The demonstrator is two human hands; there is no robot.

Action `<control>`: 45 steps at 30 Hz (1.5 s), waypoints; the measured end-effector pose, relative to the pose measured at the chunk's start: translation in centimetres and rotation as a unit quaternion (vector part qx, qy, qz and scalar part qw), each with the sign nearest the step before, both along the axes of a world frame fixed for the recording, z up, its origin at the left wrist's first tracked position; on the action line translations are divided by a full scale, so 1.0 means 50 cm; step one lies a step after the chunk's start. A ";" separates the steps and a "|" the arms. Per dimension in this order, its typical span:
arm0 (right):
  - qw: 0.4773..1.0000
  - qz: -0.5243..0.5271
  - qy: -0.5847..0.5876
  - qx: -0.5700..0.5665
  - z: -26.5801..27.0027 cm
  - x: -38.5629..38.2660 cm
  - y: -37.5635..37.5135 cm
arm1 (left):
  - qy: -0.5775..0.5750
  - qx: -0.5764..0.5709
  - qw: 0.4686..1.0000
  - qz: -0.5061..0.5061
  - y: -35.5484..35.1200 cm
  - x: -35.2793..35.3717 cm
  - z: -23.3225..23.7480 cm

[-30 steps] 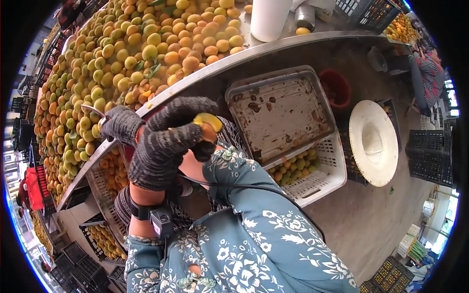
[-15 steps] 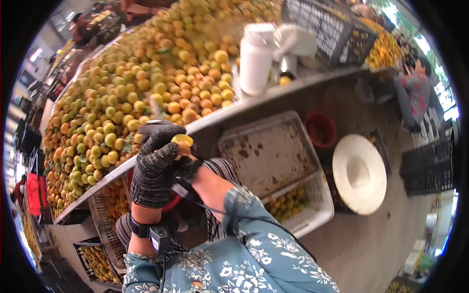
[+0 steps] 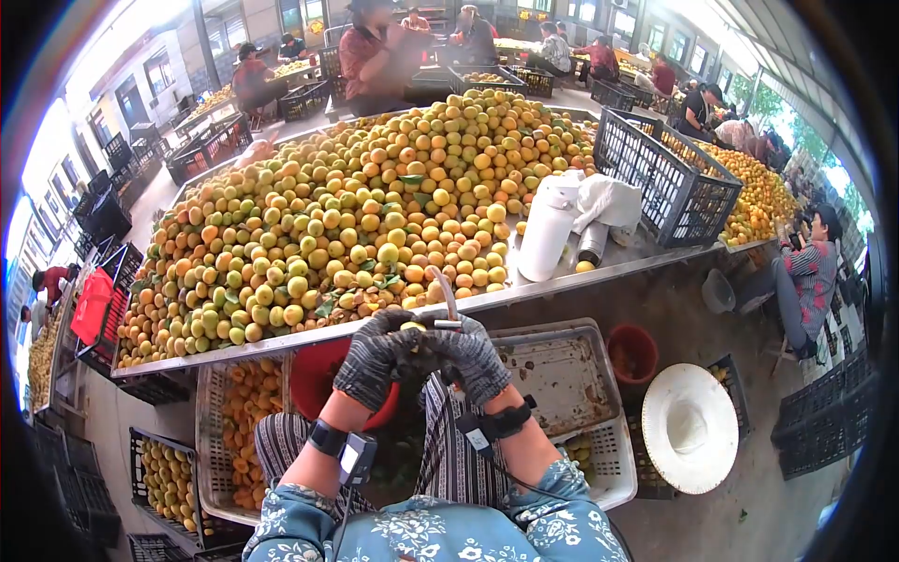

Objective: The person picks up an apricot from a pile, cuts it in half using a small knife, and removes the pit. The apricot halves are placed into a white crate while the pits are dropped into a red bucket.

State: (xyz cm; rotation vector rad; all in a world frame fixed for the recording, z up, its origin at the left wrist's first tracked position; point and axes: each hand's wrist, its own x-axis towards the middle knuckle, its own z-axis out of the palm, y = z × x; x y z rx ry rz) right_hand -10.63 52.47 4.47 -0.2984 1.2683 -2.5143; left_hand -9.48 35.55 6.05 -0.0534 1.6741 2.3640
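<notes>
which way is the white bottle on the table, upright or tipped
Upright: the white bottle rests on its base on the table, top end up.

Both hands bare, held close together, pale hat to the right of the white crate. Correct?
Not bare: the head view shows dark gray gloves on both the left hand and the right hand. The rest holds: hands close together, pale hat to the right of the white crate.
</notes>
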 end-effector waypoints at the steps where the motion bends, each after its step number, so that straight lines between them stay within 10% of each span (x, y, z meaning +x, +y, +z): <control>1: 0.999 0.010 -0.017 0.032 0.021 0.018 0.014 | 0.018 -0.024 0.999 0.029 0.022 0.005 0.007; 9: 0.978 0.002 -0.055 0.201 -0.014 0.074 0.062 | -0.022 0.001 0.999 -0.041 0.054 0.040 -0.046; 31: 0.978 -0.098 0.040 0.180 -0.053 0.106 0.024 | -0.077 -0.074 0.987 -0.124 0.008 0.084 -0.022; 40: 0.912 -0.101 0.164 0.363 -0.027 0.104 -0.040 | 0.098 -0.122 0.985 -0.075 -0.037 0.094 -0.073; 45: 0.883 -0.103 0.158 0.429 0.002 0.099 -0.083 | -0.019 -0.012 1.000 0.008 -0.063 0.119 -0.025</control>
